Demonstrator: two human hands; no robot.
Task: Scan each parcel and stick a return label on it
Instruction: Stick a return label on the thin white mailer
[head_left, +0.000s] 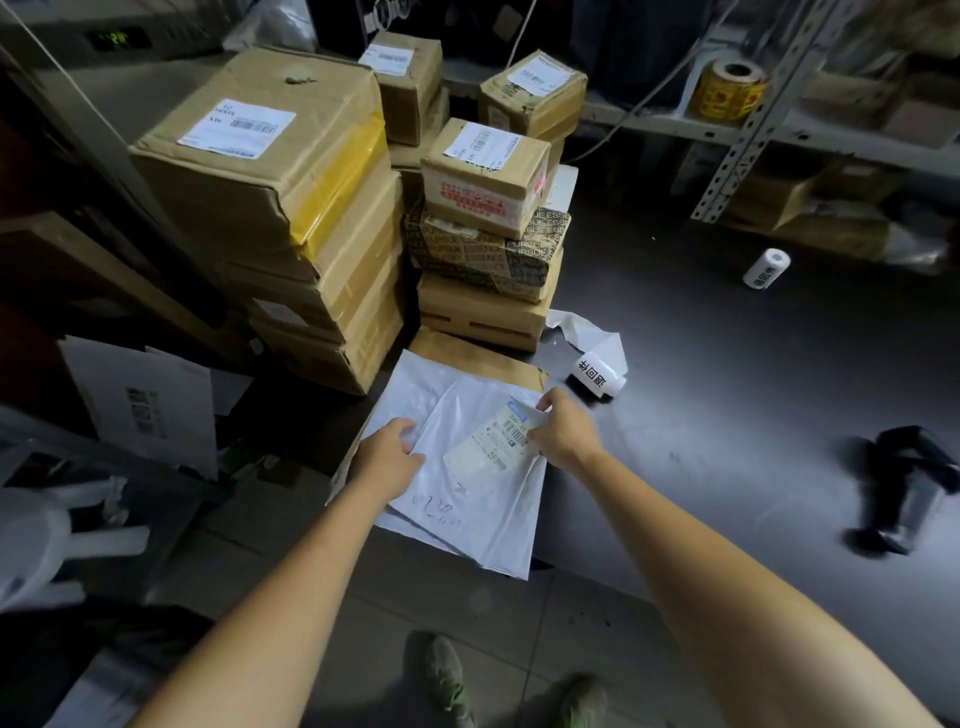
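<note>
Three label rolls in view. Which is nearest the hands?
The white roll with black characters, just beyond the right hand. The other white roll lies farther right; the yellow roll sits on the shelf.

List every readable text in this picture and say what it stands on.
"退回件": white label roll.
"PURSUE ESSENCE", repeated: dark printed cardboard box.
Green digits on dark display: blurred.
Shipping labels on brown cardboard boxes and white plastic mailer: too small.
Handwriting on the mailer: unreadable.
</note>
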